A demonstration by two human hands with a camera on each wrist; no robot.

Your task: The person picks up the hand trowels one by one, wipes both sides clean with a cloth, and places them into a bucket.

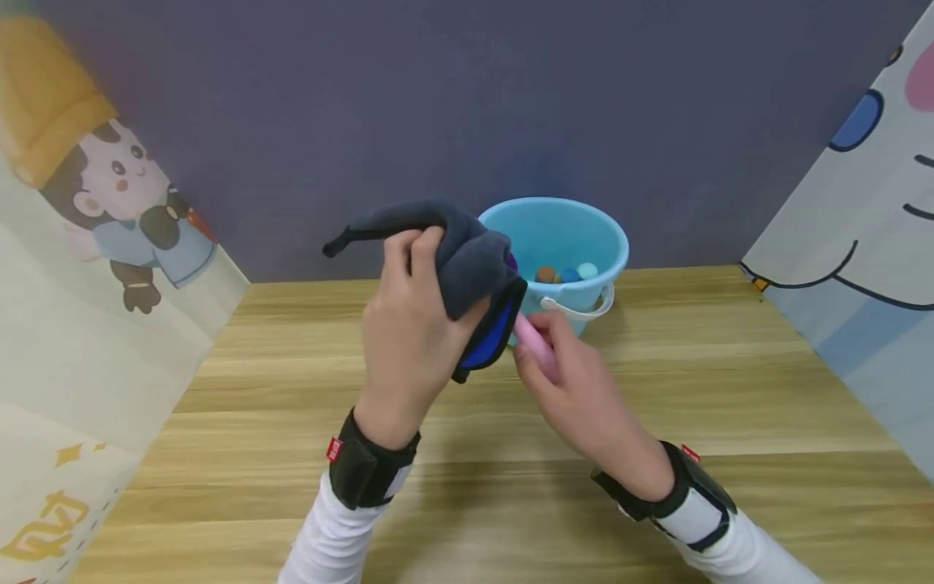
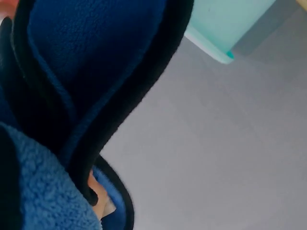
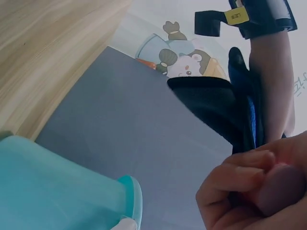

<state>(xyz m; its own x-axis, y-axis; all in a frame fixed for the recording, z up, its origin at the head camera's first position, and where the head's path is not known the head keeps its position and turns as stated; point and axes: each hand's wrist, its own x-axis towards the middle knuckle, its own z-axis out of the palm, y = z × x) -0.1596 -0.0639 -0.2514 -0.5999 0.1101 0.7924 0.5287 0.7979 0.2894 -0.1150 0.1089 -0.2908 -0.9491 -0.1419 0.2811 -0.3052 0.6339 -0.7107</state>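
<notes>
My left hand (image 1: 409,324) grips a dark grey cloth piece (image 1: 467,264) with black edging and a bright blue fleecy lining (image 2: 96,48). One narrow strip of it sticks out to the left. My right hand (image 1: 584,389) holds a pink rounded handle (image 1: 536,350), its thumb and fingers curled round it. The handle's far end goes behind or into the cloth and is hidden; a bit of purple shows at the cloth's upper right edge. In the right wrist view, the curled fingers (image 3: 230,184) surround the handle's rounded end, close beside the dark cloth.
A light blue bucket (image 1: 609,231) with a white bail handle (image 1: 584,312) stands on the wood-grain table (image 1: 292,365) just behind my hands. Several small coloured round things (image 1: 569,276) lie inside it. A dark grey panel (image 1: 467,105) rises at the back, with cartoon-printed walls at both sides.
</notes>
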